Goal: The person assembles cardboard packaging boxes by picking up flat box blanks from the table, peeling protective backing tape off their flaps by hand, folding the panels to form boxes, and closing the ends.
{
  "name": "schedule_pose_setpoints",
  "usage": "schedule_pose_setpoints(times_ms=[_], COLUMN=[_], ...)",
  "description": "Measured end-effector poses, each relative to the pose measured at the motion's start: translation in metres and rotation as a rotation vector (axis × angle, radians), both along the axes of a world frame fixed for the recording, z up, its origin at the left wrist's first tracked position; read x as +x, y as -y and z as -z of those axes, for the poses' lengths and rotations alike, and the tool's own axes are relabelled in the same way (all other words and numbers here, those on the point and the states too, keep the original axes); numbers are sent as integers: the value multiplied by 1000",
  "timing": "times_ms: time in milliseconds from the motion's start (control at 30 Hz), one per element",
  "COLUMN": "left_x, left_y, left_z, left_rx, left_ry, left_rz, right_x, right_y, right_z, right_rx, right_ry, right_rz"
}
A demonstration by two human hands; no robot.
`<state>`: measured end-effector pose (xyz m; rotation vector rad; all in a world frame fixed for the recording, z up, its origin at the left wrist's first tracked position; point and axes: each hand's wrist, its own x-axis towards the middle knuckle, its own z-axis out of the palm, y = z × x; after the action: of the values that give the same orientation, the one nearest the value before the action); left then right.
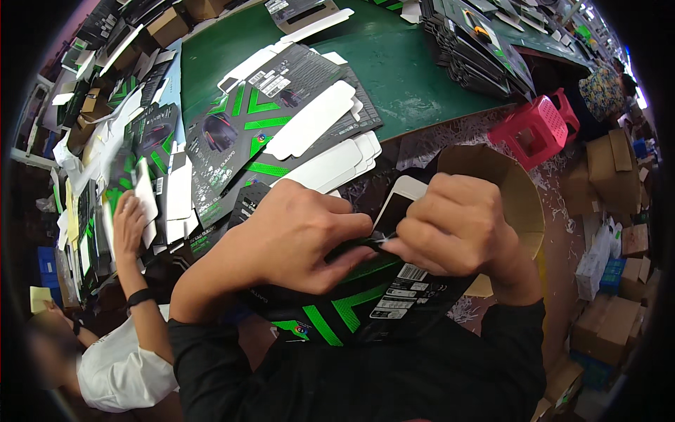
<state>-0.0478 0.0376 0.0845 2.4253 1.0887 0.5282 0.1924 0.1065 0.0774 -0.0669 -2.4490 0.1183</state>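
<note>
A black and green printed cardboard box [355, 304] is close against my body, its opening facing up with a white-edged flap [399, 204] raised. Bent fingers and thumb of my left hand [299, 235] pinch the box's upper edge. My right hand [453, 221] is curled shut at the same edge, its thumb almost meeting the left fingertips. A tiny whitish bit shows between the two hands; I cannot make out what it is. Just beyond them lie overlapping flattened cartons [221, 144] of the same print, with white flaps [316, 121].
Cartons rest on a green table [415, 77]; more are stacked at its far right [478, 53]. A brown carton [524, 200] stands right of my hands. Farther right is a pink stool [531, 133]. At left, a co-worker's hand [128, 221] reaches to cartons. Paper shreds litter the floor.
</note>
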Motion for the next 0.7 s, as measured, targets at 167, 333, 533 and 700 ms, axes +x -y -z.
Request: schedule_pose_setpoints(times_ms=[167, 333, 533, 700], left_x=[-1, 1, 3, 6], left_y=[1, -2, -2, -1], left_z=[-3, -6, -8, -9], left_rx=[-5, -16, 9, 10], left_ry=[-48, -40, -45, -53], left_rz=[-12, 7, -12, -13], right_x=[6, -1, 4, 7], right_y=[4, 3, 5, 4], right_z=[-3, -9, -6, -12], right_rx=[-9, 20, -66, 24], right_ry=[-98, -56, 50, -38], right_rz=[157, 170, 33, 141])
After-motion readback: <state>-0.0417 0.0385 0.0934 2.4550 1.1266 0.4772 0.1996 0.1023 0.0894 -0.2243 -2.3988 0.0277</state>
